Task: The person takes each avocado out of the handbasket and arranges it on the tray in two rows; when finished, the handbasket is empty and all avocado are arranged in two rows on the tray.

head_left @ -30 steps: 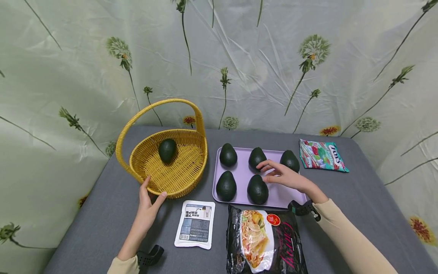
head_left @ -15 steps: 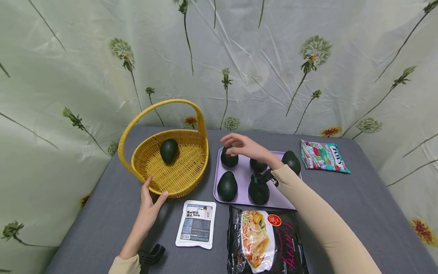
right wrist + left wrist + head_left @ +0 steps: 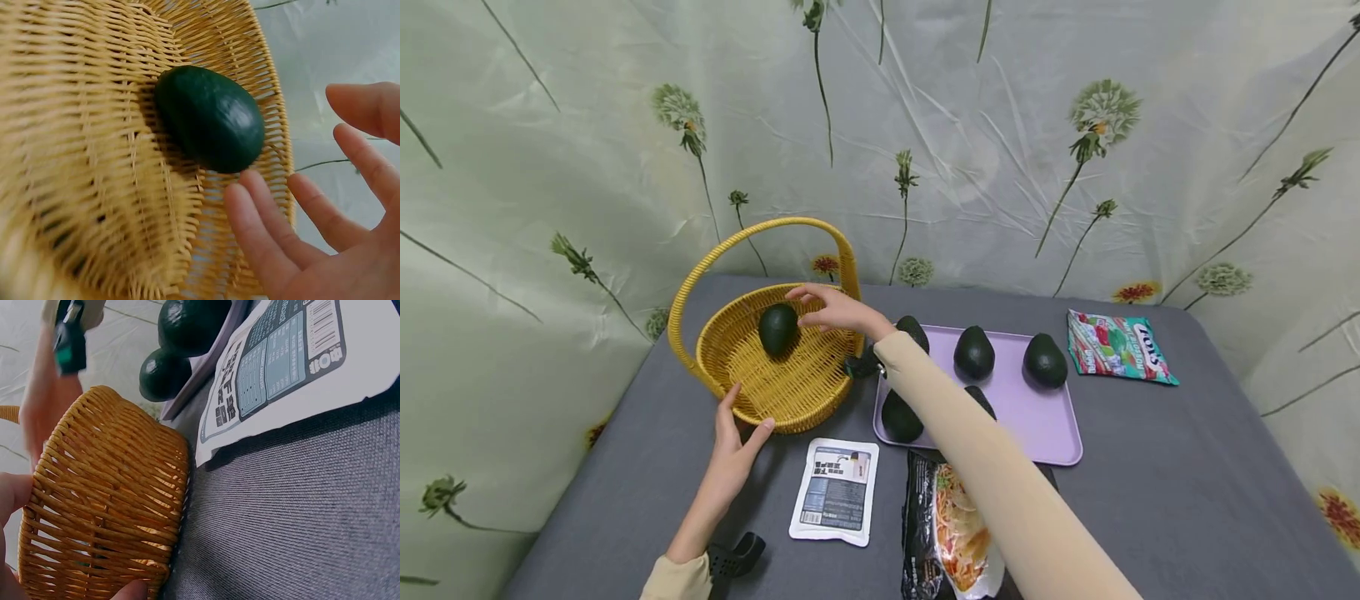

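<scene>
A yellow wicker basket (image 3: 760, 392) with a tall handle stands on the left of the table, one dark green avocado (image 3: 778, 330) inside it. My left hand (image 3: 731, 454) holds the basket's near rim between thumb and fingers; the left wrist view shows the woven wall (image 3: 112, 487) close up. Over the basket is my right hand (image 3: 835, 312), fingers spread beside the avocado with nothing in them. In the right wrist view its fingertips (image 3: 244, 194) come right up to the avocado (image 3: 212, 119).
Right of the basket lies a lilac tray (image 3: 1030, 425) with several avocados (image 3: 974, 353), partly behind my right sleeve (image 3: 970, 442). A white pouch (image 3: 835, 492), a black noodle bag (image 3: 962, 533) and a candy bag (image 3: 1120, 347) lie around it.
My right hand has swung left from above the tray, past its avocados, to over the basket. My left hand stays at the basket's rim. The avocados have kept their places.
</scene>
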The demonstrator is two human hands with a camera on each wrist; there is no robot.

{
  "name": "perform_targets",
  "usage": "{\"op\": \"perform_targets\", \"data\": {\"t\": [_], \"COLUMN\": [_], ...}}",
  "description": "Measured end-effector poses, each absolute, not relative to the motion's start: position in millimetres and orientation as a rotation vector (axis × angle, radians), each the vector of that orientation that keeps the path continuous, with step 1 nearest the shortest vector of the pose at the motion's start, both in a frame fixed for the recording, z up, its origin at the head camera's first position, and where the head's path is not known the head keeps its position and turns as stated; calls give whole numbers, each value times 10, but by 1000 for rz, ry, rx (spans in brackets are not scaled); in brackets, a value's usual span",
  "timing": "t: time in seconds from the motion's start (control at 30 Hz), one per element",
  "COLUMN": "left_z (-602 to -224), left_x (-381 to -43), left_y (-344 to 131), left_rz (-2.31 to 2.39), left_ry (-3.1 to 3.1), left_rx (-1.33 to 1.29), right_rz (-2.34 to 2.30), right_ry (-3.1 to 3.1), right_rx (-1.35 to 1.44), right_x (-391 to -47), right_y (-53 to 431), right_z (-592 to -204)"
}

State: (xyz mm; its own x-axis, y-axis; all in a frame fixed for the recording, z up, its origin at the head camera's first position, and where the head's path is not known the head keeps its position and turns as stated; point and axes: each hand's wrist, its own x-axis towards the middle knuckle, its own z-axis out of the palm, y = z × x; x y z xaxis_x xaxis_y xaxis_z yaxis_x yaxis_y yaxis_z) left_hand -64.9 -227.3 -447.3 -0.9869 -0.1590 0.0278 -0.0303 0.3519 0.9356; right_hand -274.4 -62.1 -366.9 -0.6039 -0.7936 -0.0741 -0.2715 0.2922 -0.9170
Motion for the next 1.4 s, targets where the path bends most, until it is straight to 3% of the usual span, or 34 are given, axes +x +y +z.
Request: {"op": "perform_targets", "data": {"t": [0.33,0.47,0.6,1.1,1.4], "left_z": [-4474,-4473,-4467,-4467,-4472], "left_x": [-661,-671,-682,-669,-662], "left_y": [-2279,-2267,-2263,-2271,-2256], "left_rz": [-1711,-1719,-1720,-1721,-1722], "left_ry": [-2484,-2484,-2483,-2485,-2467], "left_rx": [188,180,180,194,202], "right_rz": [-1077,-974,-971,-771,-1061], "right_ry": [2190,2264,2288,2219,1978], "right_rx": [-995,-877,-791,-903,-926], "right_x": [-2702,-2650,-2609,-2536,-2657], "right_y": [-1135,-1195,-1189,-1073,-712], "right_z": [-3815,-3825,-3810,-3834,-3698]}}
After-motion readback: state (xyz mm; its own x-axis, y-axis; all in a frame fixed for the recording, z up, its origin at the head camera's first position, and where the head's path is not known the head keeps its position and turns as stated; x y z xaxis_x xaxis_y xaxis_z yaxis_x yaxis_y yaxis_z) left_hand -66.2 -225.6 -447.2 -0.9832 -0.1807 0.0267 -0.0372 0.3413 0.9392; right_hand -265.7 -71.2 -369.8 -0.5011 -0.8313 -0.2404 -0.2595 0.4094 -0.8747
